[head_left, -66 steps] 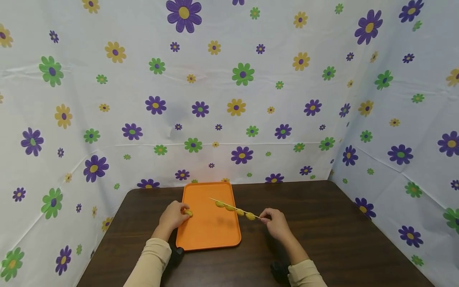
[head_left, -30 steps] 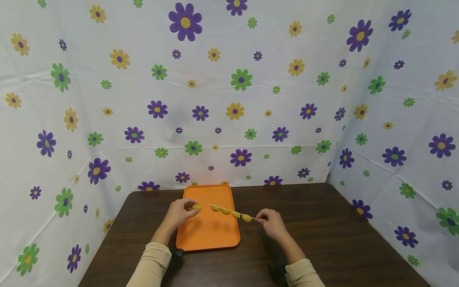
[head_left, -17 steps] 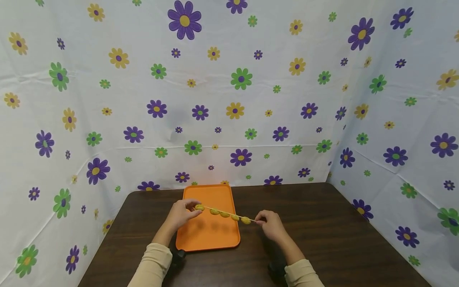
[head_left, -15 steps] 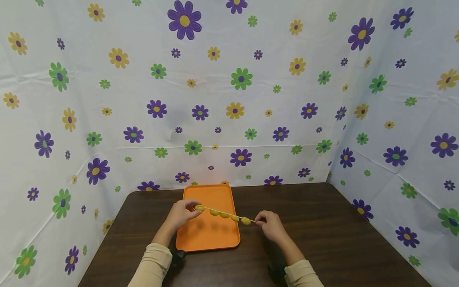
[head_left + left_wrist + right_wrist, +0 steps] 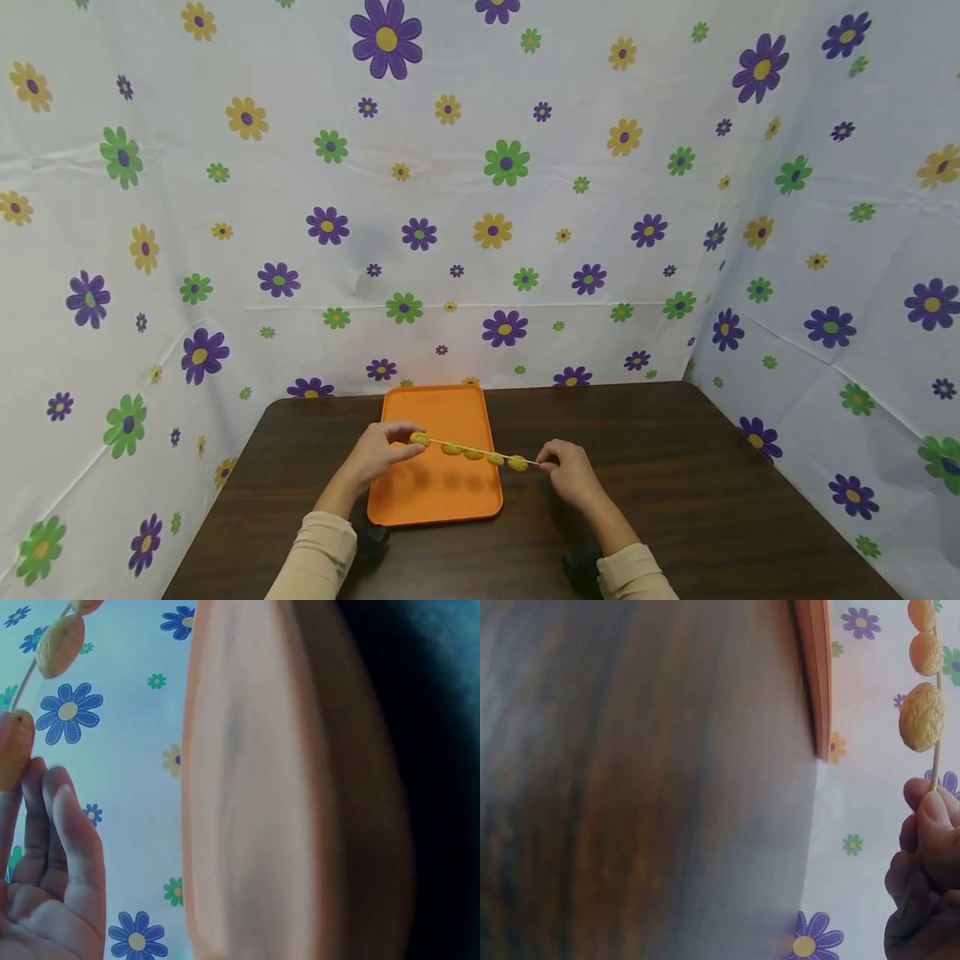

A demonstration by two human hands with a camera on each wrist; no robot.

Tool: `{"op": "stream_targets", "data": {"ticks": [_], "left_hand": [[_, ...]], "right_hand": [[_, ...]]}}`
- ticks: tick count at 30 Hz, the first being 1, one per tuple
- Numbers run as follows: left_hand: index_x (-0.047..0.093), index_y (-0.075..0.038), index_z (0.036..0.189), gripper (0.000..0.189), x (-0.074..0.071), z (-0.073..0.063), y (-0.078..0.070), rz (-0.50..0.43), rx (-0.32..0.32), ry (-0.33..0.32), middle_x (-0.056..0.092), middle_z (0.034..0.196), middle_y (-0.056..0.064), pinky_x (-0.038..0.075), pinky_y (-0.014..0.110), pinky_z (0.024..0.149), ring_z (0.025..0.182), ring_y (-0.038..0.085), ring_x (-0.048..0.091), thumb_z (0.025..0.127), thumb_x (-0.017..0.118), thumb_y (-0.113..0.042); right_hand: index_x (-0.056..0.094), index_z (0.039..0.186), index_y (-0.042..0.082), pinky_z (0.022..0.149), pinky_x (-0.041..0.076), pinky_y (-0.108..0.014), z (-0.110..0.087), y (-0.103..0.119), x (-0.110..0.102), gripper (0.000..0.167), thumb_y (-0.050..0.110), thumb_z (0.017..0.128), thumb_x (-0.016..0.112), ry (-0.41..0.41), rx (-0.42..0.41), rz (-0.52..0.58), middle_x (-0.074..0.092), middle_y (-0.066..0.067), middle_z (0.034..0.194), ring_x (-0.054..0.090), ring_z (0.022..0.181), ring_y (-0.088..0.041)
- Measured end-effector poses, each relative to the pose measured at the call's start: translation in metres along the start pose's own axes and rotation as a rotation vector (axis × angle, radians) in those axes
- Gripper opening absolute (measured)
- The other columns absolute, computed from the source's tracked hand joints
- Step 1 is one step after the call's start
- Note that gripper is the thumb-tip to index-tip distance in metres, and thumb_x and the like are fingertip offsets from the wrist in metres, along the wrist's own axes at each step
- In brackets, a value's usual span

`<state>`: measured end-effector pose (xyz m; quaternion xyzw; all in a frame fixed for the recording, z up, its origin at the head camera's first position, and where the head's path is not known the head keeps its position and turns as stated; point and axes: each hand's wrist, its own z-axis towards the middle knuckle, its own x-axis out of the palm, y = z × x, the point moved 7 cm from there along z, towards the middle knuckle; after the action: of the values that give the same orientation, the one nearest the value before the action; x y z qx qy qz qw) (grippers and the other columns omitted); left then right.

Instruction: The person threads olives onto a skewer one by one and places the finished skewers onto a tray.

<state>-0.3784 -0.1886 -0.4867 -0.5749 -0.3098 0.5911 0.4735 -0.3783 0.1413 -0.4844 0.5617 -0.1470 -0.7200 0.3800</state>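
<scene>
My right hand point(image 5: 570, 473) pinches the bare right end of a thin wooden skewer point(image 5: 936, 761) between thumb and fingers. Several wrinkled, yellow, oval pieces like small potatoes are threaded along it. The nearest yellow piece point(image 5: 922, 718) sits just beyond the right fingertips. At the skewer's left end my left hand point(image 5: 375, 454) holds the last yellow piece point(image 5: 420, 438) between thumb and fingertips. That piece point(image 5: 15, 750) lies at the edge of the left wrist view, the thumb out of frame. The skewer slants slightly down to the right above an orange tray point(image 5: 435, 500), casting shadows on it.
The tray lies on a dark brown wooden table point(image 5: 675, 483), left of its middle. Behind and beside the table hangs a white flower-print cloth point(image 5: 480, 192). Dark wrist-worn devices show under both forearms.
The left hand has lifted a yellow piece from the tray's left side and brought it right to the skewer's tip. The piece is now on the skewer. The right hand has barely moved.
</scene>
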Motion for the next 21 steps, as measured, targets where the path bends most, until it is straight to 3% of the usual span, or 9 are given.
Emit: {"op": "stream_targets", "data": {"ticks": [5, 11, 21], "left_hand": [[0.077, -0.006, 0.112, 0.03, 0.004, 0.0, 0.003, -0.043, -0.01, 0.036, 0.072, 0.102, 0.005, 0.053, 0.033, 0.084, 0.102, 0.023, 0.061, 0.089, 0.081, -0.025], [0.078, -0.006, 0.108, 0.027, 0.009, -0.002, 0.001, -0.02, 0.013, 0.049, 0.073, 0.1, 0.005, 0.054, 0.03, 0.08, 0.1, 0.023, 0.06, 0.088, 0.081, -0.025], [0.079, -0.003, 0.104, 0.02, 0.013, -0.003, -0.003, 0.015, 0.054, 0.058, 0.071, 0.094, 0.006, 0.05, 0.028, 0.074, 0.09, 0.021, 0.058, 0.089, 0.081, -0.016]], "right_hand": [[0.068, 0.074, 0.01, 0.068, 0.051, -0.035, 0.0, 0.002, 0.0, 0.025, -0.014, 0.082, 0.072, 0.012, -0.02, -0.023, 0.067, -0.003, 0.079, 0.057, 0.073, -0.016], [0.068, 0.075, 0.007, 0.066, 0.051, -0.034, 0.001, 0.004, 0.003, 0.023, -0.015, 0.081, 0.072, 0.027, -0.041, -0.034, 0.066, -0.007, 0.079, 0.055, 0.071, -0.016], [0.067, 0.074, 0.006, 0.064, 0.05, -0.032, -0.001, 0.011, 0.002, 0.025, -0.018, 0.081, 0.068, 0.029, -0.052, -0.052, 0.063, -0.001, 0.077, 0.052, 0.07, -0.015]]}}
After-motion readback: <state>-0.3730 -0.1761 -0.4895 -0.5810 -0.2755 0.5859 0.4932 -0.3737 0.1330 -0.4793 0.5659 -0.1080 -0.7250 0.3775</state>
